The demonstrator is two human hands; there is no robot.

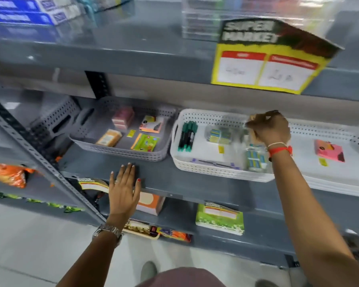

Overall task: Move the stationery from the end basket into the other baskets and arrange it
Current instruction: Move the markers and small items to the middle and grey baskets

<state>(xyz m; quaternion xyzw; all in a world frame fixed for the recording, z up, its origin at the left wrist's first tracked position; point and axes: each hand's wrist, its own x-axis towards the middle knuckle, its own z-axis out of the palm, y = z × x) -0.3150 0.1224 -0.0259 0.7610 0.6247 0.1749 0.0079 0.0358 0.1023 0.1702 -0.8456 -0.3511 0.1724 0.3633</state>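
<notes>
Sorting small stationery packs between baskets on a grey metal shelf

Nearest, the left hand (124,188) is lying flat with fingers spread on the front lip of the shelf (195,183), holding nothing; the right hand (267,127) is hovering closed over the middle white basket (195,162), seemingly pinching a small pale item, though blur is hiding what it is; below it, blue-and-yellow packets (255,159), green markers (188,135) and a purple strip along the front wall are lying loose in that basket; these are probably light, stiff and a little slippery in their wrappers, so taking them by the short edges should be serving best; the grey basket (120,150) to the left is holding an orange pack (109,137) and a green card (146,142); a pink pad (330,151) is sitting in the right basket; above, a yellow price sign (265,65) is hanging from the upper shelf.
</notes>
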